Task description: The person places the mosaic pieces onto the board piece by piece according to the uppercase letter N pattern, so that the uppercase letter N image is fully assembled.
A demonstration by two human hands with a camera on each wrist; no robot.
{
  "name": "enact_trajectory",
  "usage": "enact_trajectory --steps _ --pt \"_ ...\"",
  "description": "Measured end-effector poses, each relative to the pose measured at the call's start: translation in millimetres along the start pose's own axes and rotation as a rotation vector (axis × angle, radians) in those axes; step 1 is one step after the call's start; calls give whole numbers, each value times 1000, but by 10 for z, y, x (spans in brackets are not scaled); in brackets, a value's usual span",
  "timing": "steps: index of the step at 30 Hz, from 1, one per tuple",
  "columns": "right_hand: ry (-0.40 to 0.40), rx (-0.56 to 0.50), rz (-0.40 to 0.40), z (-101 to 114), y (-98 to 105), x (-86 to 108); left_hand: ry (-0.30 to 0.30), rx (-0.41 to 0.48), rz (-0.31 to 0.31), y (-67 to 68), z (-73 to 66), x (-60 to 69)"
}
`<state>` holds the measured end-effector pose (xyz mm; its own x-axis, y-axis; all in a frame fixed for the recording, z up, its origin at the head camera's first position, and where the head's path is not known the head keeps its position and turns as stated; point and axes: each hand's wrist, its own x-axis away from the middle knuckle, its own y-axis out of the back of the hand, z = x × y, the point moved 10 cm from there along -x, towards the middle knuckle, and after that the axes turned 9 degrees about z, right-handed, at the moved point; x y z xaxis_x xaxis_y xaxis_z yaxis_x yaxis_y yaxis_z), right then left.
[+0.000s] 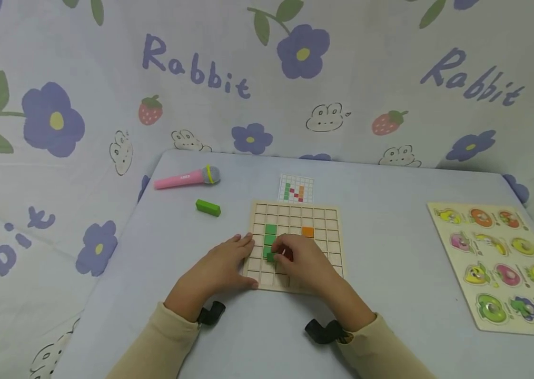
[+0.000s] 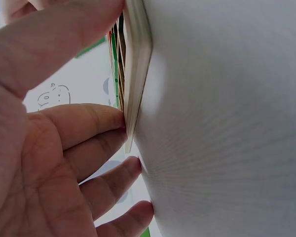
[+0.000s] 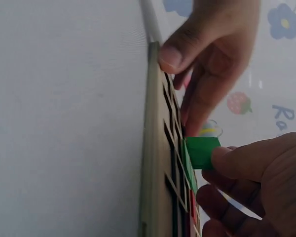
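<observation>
A small green block (image 3: 202,152) is pinched between the thumb and fingers of my right hand (image 1: 309,260), at the lower end of a column of green blocks (image 1: 270,229) in the wooden grid board (image 1: 332,226). In the right wrist view it stands partly out of the grid. An orange block (image 1: 308,232) lies farther right on the board. Red pieces (image 3: 192,210) show beside the green ones, mostly hidden by my right hand in the head view. My left hand (image 1: 215,269) rests along the board's left edge, fingers extended and thumb at the near corner.
Behind the board lies a pattern card (image 1: 296,188) with green, red and orange squares. A green bar (image 1: 207,207) and a pink toy microphone (image 1: 181,179) lie at the back left. On the right is a fruit puzzle board (image 1: 463,258).
</observation>
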<state>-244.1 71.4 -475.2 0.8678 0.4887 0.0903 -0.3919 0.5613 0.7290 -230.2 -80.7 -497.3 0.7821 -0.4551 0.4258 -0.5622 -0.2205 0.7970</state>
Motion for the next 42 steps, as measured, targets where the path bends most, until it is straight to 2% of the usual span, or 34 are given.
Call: enact_trajectory --steps 7,19,31,42 --pt "-39 37 13 38 -101 -49 1 -16 -3 18 -33 4" --pt "-7 117 5 129 -193 -12 10 11 1 27 -17 34" --pt "9 221 -21 197 -196 23 5 12 -10 31 -24 41" --pt "24 226 -30 208 -194 36 0 4 -13 9 -2 29"
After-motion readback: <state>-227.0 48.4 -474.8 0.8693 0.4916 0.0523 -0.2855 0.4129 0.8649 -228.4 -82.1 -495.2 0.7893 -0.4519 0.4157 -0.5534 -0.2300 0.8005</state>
